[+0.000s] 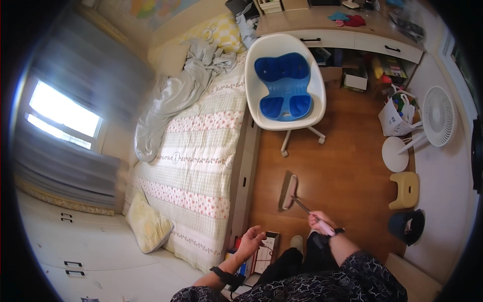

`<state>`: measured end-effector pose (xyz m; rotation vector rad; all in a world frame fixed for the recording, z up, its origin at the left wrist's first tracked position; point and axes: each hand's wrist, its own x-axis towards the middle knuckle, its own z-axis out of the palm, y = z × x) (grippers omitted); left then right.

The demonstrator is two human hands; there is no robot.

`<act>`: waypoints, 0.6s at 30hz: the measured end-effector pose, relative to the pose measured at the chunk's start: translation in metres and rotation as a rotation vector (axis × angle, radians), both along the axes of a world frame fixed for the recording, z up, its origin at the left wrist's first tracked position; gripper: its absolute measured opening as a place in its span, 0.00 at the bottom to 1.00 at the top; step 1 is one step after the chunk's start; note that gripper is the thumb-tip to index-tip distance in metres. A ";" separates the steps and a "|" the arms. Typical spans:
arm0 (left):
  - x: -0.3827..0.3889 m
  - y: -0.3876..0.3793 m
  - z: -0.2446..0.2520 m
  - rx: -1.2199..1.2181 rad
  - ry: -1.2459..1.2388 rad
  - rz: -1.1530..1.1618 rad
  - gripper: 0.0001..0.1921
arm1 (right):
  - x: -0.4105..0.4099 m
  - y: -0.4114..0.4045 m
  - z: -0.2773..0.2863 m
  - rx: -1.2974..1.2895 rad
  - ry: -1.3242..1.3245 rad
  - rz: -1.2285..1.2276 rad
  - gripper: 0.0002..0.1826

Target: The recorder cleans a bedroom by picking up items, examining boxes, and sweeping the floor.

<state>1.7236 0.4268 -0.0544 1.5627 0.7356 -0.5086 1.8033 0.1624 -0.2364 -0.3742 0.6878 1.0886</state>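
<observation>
My right hand (320, 221) grips the thin grey pole of a long-handled floor-cleaning tool (290, 191). Its pale pink, bar-shaped head appears just above or on the wooden floor (332, 162), with a dark shadow along its left side; contact is hard to tell. A pink handle section lies along my right wrist. Held out with fingers apart and slightly curled, my left hand (252, 241) has nothing in it. Below that hand, boxes (265, 255) stand on the floor beside the bed (192, 162).
Ahead stands a white swivel chair (320, 109) with a blue seat insert (286, 88), before a desk (302, 22). Along the right wall are a white bag (392, 117), a fan (394, 154), a yellow stool (403, 190) and a dark bin (400, 226).
</observation>
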 end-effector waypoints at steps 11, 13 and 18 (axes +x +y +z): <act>0.167 -0.030 -0.011 0.245 -0.039 -0.362 0.28 | -0.063 -0.244 0.028 -0.395 0.283 -0.543 0.10; 0.201 -0.015 -0.029 0.418 -0.104 -0.539 0.31 | -0.056 -0.258 0.032 -0.402 0.239 -0.566 0.10; 0.346 0.043 -0.045 0.768 -0.336 -0.699 0.28 | -0.014 -0.238 0.096 -0.392 0.142 -0.449 0.11</act>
